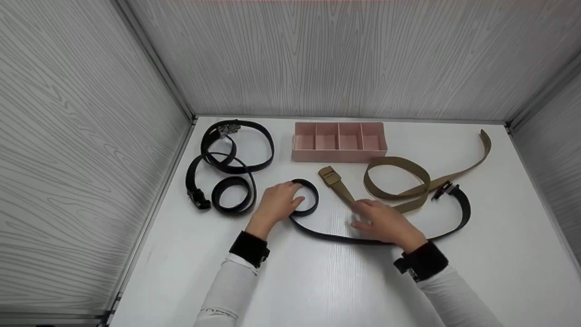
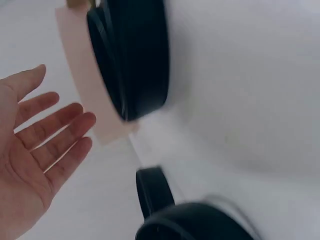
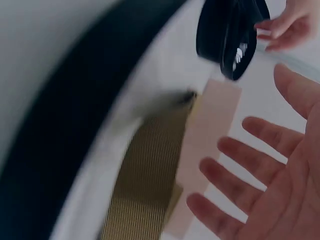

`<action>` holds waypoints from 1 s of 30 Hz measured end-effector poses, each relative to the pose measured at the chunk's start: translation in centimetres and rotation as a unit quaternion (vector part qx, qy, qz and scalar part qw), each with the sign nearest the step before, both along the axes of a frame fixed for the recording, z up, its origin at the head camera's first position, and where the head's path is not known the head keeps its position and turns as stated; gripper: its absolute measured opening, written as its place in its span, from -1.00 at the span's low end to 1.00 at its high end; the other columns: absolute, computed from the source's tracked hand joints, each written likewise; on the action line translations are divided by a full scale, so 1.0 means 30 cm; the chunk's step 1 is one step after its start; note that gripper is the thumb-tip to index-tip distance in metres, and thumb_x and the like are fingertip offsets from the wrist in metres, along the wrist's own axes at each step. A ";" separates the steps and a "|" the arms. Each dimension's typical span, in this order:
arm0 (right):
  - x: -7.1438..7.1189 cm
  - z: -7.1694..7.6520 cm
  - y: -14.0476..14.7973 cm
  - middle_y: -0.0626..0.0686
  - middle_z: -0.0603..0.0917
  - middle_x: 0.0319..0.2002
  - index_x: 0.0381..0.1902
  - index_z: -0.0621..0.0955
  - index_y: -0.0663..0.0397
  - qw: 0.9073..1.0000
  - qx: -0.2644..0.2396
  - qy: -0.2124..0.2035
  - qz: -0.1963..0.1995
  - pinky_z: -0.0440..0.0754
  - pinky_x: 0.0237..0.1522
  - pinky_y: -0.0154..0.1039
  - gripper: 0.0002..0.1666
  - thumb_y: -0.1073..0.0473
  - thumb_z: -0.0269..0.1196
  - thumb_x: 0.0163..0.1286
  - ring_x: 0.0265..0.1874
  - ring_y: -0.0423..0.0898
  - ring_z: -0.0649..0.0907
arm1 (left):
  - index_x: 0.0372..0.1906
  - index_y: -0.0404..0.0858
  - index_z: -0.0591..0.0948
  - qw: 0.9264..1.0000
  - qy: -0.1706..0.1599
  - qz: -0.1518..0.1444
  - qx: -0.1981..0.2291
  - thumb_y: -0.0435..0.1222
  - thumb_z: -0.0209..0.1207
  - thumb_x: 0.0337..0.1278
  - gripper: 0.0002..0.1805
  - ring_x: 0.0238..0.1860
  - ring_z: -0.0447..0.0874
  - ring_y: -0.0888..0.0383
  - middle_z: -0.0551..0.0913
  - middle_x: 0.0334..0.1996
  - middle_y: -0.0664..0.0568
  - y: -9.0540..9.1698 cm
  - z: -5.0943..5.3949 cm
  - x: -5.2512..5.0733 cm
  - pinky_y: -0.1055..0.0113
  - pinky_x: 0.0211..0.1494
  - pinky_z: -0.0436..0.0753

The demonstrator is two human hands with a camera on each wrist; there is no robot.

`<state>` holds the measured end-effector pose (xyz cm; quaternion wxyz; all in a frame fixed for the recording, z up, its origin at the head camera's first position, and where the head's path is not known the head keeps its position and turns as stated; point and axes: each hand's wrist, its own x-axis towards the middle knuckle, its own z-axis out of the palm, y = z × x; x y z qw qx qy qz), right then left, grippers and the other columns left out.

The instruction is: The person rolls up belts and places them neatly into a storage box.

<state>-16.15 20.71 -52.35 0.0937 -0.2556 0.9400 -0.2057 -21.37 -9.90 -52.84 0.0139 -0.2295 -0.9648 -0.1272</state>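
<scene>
A black belt [image 1: 336,237] lies on edge across the middle of the table, its left end wound into a loop [image 1: 313,200] and its buckle [image 1: 447,188] at the right end. My left hand [image 1: 278,202] is at the left side of that loop; in the left wrist view its fingers [image 2: 60,145] are spread and fairly straight, gripping nothing. Over the tan webbing belt [image 1: 401,163], close to the black strap, hovers my right hand [image 1: 383,222]. The right wrist view has its fingers [image 3: 235,185] spread, with nothing held. The tan belt's buckle [image 1: 329,175] points toward the box.
A pink box [image 1: 339,156] with several compartments stands at the back middle. To the left, more black belts [image 1: 231,195] lie in overlapping loops, with a silver buckle [image 1: 229,130] and a black buckle [image 1: 199,199]. Grey wood-patterned panels [image 1: 340,59] border the table [image 1: 308,290].
</scene>
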 end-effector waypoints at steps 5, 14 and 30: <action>0.053 -0.071 -0.088 0.16 0.62 0.07 0.15 0.57 0.20 0.998 -0.005 0.009 0.061 0.53 0.09 0.03 -0.49 0.05 0.32 0.32 0.06 0.11 0.61 | -0.08 -0.17 0.70 0.998 0.001 -0.048 -0.026 -0.13 0.24 0.25 -0.75 -0.20 0.70 -0.01 0.70 -0.22 -0.02 0.070 -0.073 0.029 0.10 -0.23 0.64; 0.079 -0.148 -0.134 -0.01 0.65 -0.29 -0.23 0.71 0.10 0.993 -0.021 0.065 0.091 0.60 -0.23 -0.10 -0.87 0.27 0.36 0.23 -0.28 -0.06 0.65 | -0.38 -0.20 0.66 0.998 0.011 -0.055 -0.043 -0.31 0.28 0.14 -0.95 -0.33 0.70 0.00 0.69 -0.38 0.02 0.106 -0.129 0.038 0.12 -0.32 0.62; 0.040 -0.130 0.071 -0.11 0.59 -0.47 -0.40 0.72 -0.02 0.998 0.020 0.039 0.040 0.54 -0.44 -0.13 -0.92 0.28 0.39 0.21 -0.42 -0.08 0.61 | -0.39 -0.13 0.72 0.990 -0.009 -0.115 -0.078 -0.28 0.21 0.27 -0.86 -0.28 0.71 0.06 0.73 -0.39 0.05 0.081 -0.123 0.020 0.16 -0.30 0.63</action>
